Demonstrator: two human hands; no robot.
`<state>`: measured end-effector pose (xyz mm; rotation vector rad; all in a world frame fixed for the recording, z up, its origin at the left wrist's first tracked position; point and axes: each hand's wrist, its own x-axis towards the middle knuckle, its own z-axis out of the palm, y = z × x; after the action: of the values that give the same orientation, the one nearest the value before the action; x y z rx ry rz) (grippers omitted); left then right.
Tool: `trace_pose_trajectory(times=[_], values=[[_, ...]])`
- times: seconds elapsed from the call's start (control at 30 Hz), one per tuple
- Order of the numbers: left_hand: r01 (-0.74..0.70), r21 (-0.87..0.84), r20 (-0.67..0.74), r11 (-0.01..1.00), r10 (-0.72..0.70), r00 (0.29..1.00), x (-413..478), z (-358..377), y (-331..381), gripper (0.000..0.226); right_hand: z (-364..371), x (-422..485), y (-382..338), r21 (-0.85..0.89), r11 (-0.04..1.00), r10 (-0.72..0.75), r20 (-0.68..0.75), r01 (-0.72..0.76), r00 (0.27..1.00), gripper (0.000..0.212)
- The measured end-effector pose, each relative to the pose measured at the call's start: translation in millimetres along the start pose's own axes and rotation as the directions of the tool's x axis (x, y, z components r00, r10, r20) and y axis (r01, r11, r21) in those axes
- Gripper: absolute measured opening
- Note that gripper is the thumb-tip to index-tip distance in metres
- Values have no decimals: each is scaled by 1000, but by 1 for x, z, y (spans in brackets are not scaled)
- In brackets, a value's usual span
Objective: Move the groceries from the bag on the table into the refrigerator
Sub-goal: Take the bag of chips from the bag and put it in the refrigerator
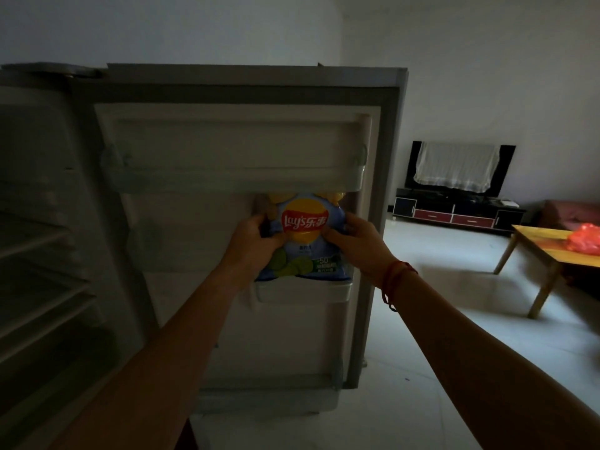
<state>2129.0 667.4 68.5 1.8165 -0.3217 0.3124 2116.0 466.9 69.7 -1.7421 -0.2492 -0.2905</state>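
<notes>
A blue Lay's chip bag (305, 232) stands upright in the middle shelf (302, 292) of the open refrigerator door (227, 141), its bottom edge tucked behind the shelf's front wall. My left hand (251, 235) grips the bag's left side. My right hand (358, 237) pinches its right side. The red grocery bag (584, 238) lies on the wooden table (545, 251) at the far right.
The refrigerator's inside (39, 254) with several wire shelves is at the left, dark. An upper door shelf (233, 180) sits just above the chip bag. A TV stand (454, 212) and a sofa (571, 214) stand across the white tiled floor.
</notes>
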Motion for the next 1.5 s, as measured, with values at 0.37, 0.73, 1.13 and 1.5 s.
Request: trace_pose_trajectory(times=[0.37,0.73,1.13,1.5], values=[[48,52,44,997,-50,998,3,7,-28,25,-6,19,33,-291,956,48,22,-39,999,34],[139,-211,121,968,-115,986,-3,1,-23,19,-12,15,25,-343,939,-5,35,17,999,34],[11,71,-98,997,-4,995,-2,11,-28,22,-7,10,20,-426,905,-27,-58,0,998,30],[46,189,-15,981,-44,999,-6,10,-37,20,-1,12,29,-508,861,8,-32,-23,999,47]])
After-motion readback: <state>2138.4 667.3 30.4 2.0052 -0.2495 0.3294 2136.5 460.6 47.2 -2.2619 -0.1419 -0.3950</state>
